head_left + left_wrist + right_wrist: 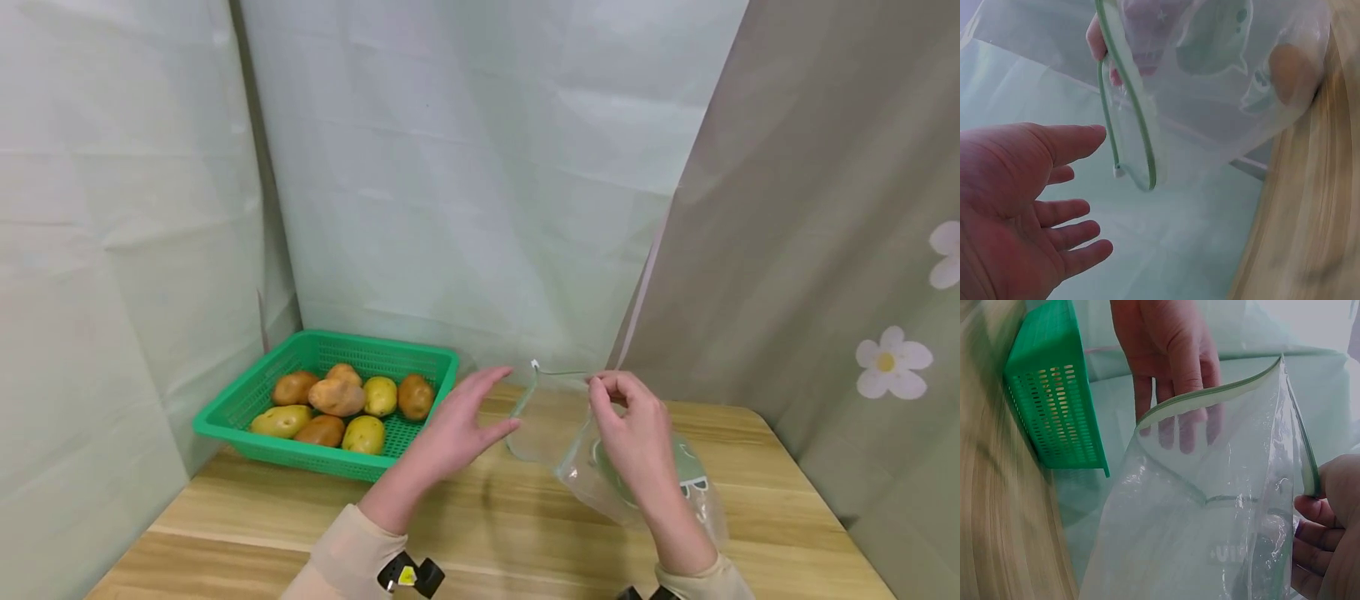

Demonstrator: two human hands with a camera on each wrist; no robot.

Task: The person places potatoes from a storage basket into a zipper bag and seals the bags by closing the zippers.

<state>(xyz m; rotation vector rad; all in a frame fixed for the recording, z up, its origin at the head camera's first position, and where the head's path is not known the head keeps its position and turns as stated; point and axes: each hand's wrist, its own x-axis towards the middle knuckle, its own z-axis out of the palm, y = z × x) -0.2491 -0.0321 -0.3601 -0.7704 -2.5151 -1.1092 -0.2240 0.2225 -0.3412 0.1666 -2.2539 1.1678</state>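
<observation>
The right hand (pixel 633 429) pinches the green zip rim of a clear zip-lock bag (pixel 600 467), holding its mouth up above the wooden tabletop (pixel 487 525) on the right side of the scene. The bag hangs down and away to the right, printed with a pale green cartoon figure, and the left wrist view shows a brownish round shape inside it, probably a potato, though the plastic blurs it.

The left hand (pixel 457 429) is open, fingers straight and slightly spread, holding nothing. It hovers just beside the left end of the bag's mouth, near the small slider tab, without touching it as far as the views show. In the right wrist view its fingers (pixel 1172 381) sit behind the far lip of the open bag.

On the far left of the tabletop stands a green plastic basket (pixel 247 400) with a pile of potatoes (pixel 337 400), brown and yellowish, well apart from the bag.

By my judgement the step in hand is opening and steadying the bag's mouth for filling. The next move seems to call for the left hand either to catch the free lip and spread the opening wide, or to go left to the basket for a potato while the right hand holds the mouth up and open.
</observation>
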